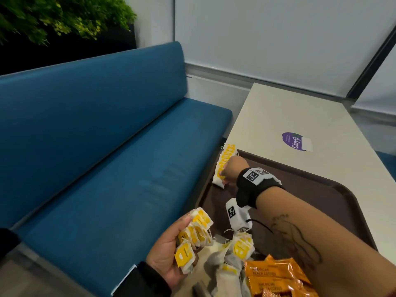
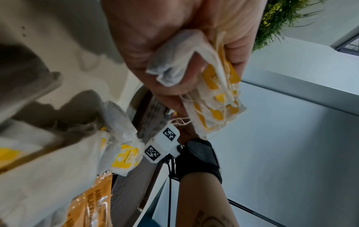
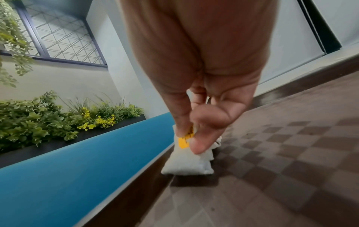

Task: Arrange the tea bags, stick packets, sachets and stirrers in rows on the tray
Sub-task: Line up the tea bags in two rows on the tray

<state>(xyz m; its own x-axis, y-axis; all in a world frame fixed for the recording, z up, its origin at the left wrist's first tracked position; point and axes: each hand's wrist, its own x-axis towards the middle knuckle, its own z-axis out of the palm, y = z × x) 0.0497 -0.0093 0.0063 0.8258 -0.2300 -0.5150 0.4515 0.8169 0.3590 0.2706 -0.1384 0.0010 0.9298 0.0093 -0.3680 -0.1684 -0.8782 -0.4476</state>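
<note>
A dark brown tray [image 1: 310, 202] lies on the pale table. Along its far left edge runs a row of tea bags [image 1: 226, 159] with yellow tags. My right hand [image 1: 227, 172] is at the near end of that row and pinches one tea bag [image 3: 186, 161] by its yellow tag between thumb and finger, the bag touching the tray floor [image 3: 291, 153]. My left hand [image 1: 171, 249] hovers near the tray's front left and grips a bunch of tea bags [image 1: 197, 232] [image 2: 213, 98]. More loose tea bags [image 1: 242, 247] and orange coffee sachets [image 1: 276, 277] lie at the front.
A blue bench [image 1: 96, 157] runs close along the tray's left side. The table [image 1: 300, 116] carries a purple sticker [image 1: 293, 141] beyond the tray. Green plants [image 1: 53, 18] stand behind the bench. White wall panels rise at the back.
</note>
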